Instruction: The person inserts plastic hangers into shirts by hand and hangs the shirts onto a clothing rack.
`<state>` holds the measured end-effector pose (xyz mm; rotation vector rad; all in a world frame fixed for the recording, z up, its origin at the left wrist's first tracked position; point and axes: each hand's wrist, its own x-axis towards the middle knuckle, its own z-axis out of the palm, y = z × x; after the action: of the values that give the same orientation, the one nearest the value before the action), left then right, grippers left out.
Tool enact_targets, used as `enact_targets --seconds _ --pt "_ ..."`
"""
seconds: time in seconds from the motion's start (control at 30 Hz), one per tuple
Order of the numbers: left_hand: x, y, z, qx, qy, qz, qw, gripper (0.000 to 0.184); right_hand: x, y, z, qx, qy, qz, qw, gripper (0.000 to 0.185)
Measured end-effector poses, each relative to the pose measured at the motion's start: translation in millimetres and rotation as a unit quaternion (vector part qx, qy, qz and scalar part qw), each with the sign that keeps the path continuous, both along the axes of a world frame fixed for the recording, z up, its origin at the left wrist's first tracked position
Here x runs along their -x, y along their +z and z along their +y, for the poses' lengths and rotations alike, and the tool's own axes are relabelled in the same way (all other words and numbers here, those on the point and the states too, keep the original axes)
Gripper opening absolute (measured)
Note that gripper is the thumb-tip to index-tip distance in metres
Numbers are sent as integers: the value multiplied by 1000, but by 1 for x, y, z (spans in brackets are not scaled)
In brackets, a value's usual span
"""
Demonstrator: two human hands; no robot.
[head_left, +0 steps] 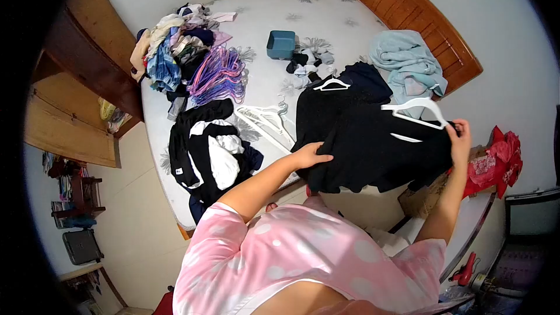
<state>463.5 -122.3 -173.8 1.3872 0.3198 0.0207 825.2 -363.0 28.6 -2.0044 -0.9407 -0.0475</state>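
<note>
Head view: our left hand [313, 156] pinches the side of the black shirt [373, 154], thumb and fingers closed, seemingly to spread it before us; our right hand [459, 135] closes on the white hanger's end [442, 122], apparently for support. Beyond, loose hangers [269, 114] lie on the bed [251, 17].

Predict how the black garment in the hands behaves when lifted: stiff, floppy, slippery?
Likely floppy: the black garment has a wavy lower edge. Might slide off the white hanger at the right hand, since much of the hanger lies outside the cloth.
</note>
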Motion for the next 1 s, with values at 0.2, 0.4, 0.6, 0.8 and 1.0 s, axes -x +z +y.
enact_targets --seconds 0.2,0.4,0.6,0.8,1.0 --pt "-36 -107 15 -3 96 165 982 54 -86 -129 98 45 132 41 989 21" --pt "-70 -134 37 165 234 189 939 66 -160 -216 204 35 197 146 969 20" --pt "-70 -188 53 50 281 306 908 38 -190 -330 295 133 196 168 957 23" --pt "-65 -190 73 124 365 239 891 38 -174 -384 360 215 169 137 952 24" --pt "-63 -185 72 191 394 222 871 36 -168 -434 383 273 107 116 949 23"
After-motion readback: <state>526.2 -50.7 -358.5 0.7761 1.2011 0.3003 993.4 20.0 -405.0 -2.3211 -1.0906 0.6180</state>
